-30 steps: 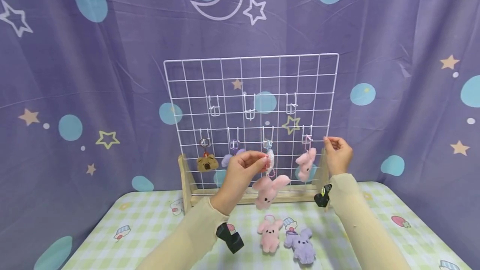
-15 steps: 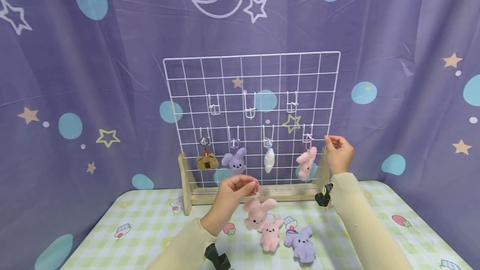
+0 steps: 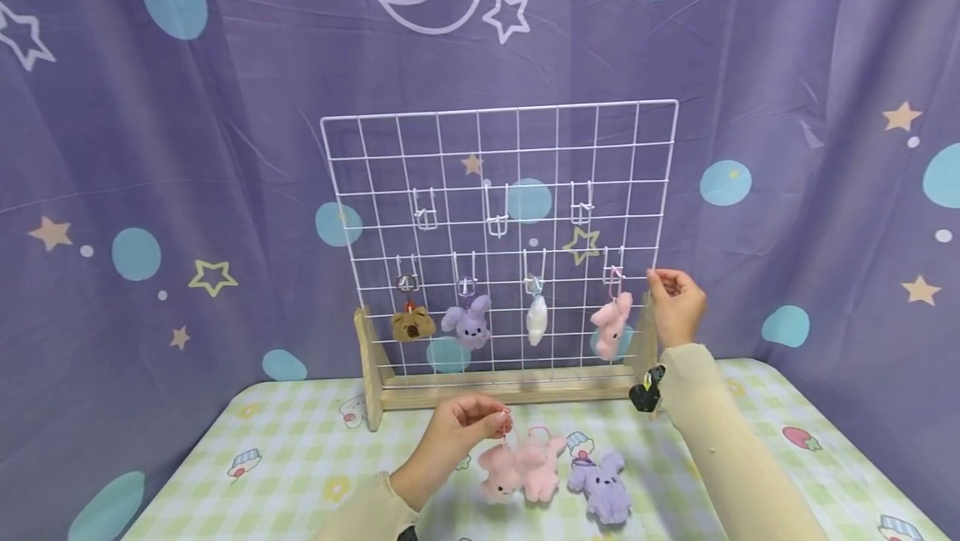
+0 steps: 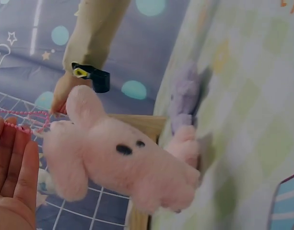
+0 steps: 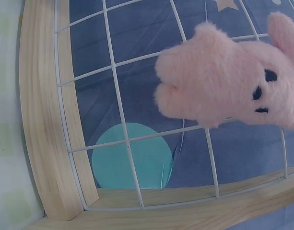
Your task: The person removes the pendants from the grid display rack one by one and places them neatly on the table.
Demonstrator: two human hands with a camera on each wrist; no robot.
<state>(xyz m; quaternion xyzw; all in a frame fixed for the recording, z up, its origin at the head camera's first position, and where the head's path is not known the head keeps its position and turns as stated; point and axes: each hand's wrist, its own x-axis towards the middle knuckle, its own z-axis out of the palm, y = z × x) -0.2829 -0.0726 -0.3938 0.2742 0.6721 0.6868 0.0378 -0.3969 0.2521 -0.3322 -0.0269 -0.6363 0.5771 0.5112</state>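
My left hand [image 3: 450,441] pinches the pink bead chain [image 4: 29,114] of a pink plush bunny keychain [image 4: 123,153]. The bunny [image 3: 495,474] dangles low over the table, partly in front of another pink plush bunny [image 3: 547,481] lying there. A purple plush bunny [image 3: 606,498] lies just right of that one. At the right edge of a white wire grid rack [image 3: 500,109], the fingertips of my right hand [image 3: 678,308] pinch the frame. Nearest to that hand hangs a pink plush bunny [image 5: 223,76], on the grid's lower row; the right wrist view leaves the hand out.
Also on the lower row hang a brown bear-head plush [image 3: 413,325], a purple bunny [image 3: 468,326] and a white plush [image 3: 536,321]. Three bare hooks [image 3: 498,222] sit above them. A wooden base [image 3: 510,391] carries the grid on a checked tablecloth [image 3: 285,458].
My left hand has come down and left, away from the grid, lowering the pink bunny keychain toward the table. My right hand has stayed at the grid's edge.
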